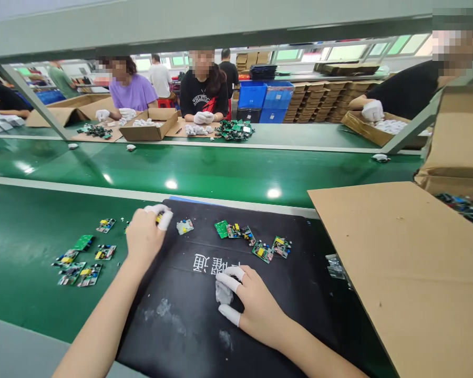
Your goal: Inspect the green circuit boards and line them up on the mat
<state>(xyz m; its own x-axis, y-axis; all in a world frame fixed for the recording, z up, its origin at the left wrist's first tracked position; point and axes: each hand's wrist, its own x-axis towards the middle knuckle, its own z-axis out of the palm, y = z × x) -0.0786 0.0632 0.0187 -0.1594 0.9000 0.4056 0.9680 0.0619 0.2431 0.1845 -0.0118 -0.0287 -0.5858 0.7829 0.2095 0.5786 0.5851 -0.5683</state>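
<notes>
White finger cots cover several fingertips of both hands. My left hand is closed on a small circuit board, its yellow part showing between thumb and fingers, at the left edge of the black mat. My right hand curls its fingers and thumb around a greyish-white, putty-like lump resting on the mat. Beyond it lie a single circuit board with a whitish coating and a row of boards. More circuit boards are grouped on the green surface to the left.
A large cardboard sheet slants over the right side, beside a box of boards. A green conveyor belt runs across behind the mat. Co-workers in white gloves sit opposite, with a carton and a board pile. A metal beam crosses overhead.
</notes>
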